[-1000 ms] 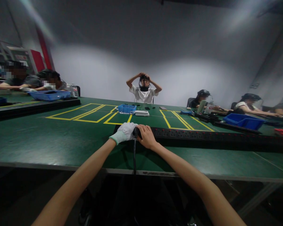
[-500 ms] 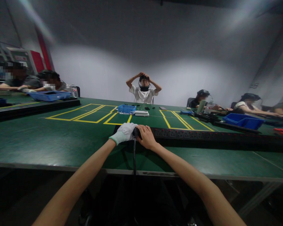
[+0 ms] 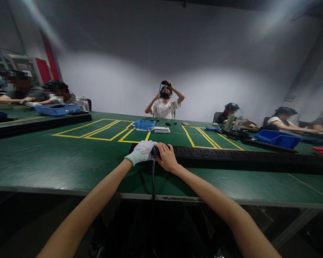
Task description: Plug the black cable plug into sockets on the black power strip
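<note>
A long black power strip (image 3: 218, 154) with rows of sockets and small red marks lies across the green table. My left hand (image 3: 142, 149), in a white glove with a pale green cuff, is closed over its left end. Bare and beside it, my right hand (image 3: 165, 157) has its fingers curled round a black plug (image 3: 155, 152) at the strip. From the plug a black cord (image 3: 153, 179) drops over the table's front edge. The two hands meet at the plug, and my fingers hide how it sits against the strip.
Beyond the strip stand a blue basket (image 3: 144, 124) and a white box (image 3: 162, 129) on the green table (image 3: 70, 163), near yellow tape outlines. Further right is a blue tray (image 3: 277, 138). A person (image 3: 165, 104) sits opposite; others work at both sides.
My hands stay at the plug; only the fingers of my right hand shift slightly. The person opposite has lowered one arm from the head, the other still raised to the headgear.
</note>
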`<action>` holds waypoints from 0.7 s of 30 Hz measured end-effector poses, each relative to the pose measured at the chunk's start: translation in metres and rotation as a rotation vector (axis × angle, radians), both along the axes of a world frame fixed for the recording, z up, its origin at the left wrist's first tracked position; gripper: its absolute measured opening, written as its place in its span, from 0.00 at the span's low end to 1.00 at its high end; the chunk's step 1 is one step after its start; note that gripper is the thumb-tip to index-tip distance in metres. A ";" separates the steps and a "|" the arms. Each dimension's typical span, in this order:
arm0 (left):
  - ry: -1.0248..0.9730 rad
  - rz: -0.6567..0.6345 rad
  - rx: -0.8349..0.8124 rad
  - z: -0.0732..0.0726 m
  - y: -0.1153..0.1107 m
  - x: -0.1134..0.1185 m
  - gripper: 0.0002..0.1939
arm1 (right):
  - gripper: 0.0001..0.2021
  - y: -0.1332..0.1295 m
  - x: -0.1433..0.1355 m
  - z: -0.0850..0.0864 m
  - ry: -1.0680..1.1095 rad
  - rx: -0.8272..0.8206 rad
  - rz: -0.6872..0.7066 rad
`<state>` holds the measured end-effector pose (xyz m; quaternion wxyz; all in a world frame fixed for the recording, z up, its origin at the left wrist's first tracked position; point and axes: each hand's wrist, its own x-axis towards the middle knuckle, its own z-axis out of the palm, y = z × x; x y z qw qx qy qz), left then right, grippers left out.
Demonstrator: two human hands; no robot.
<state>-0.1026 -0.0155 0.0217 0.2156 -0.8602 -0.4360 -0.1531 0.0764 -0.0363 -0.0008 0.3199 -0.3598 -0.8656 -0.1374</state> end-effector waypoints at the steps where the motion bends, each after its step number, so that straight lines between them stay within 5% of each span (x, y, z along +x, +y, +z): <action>1: 0.001 0.002 -0.003 0.000 -0.001 0.000 0.29 | 0.24 -0.001 0.000 0.000 0.001 -0.001 -0.004; 21: 0.007 0.013 -0.015 0.000 0.001 0.000 0.30 | 0.24 -0.001 0.001 0.003 -0.006 0.010 0.019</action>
